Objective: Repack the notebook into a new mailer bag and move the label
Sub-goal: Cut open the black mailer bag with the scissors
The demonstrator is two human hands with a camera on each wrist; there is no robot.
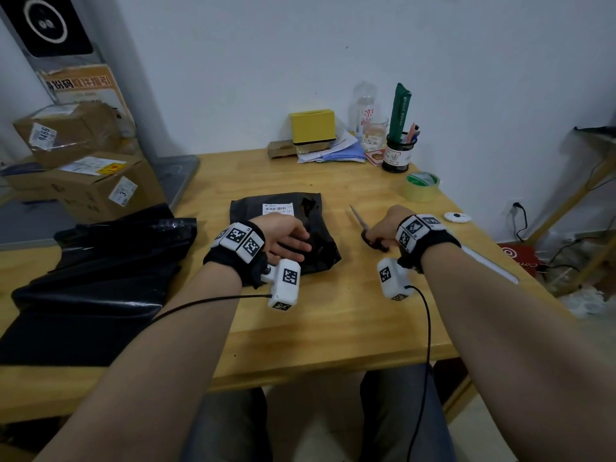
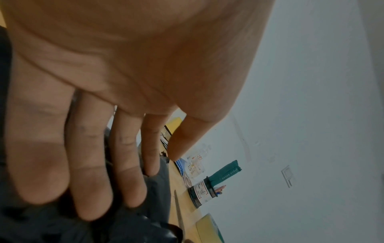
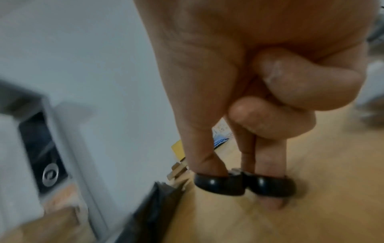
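Black mailer bag [image 1: 283, 228] under left hand [image 1: 286, 240]; right hand [image 1: 383, 226] grips scissors [image 1: 366, 228].

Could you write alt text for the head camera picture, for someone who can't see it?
A person's left hand rests flat on a black mailer bag bearing a white label, while the right hand holds scissors beside it on a wooden table.
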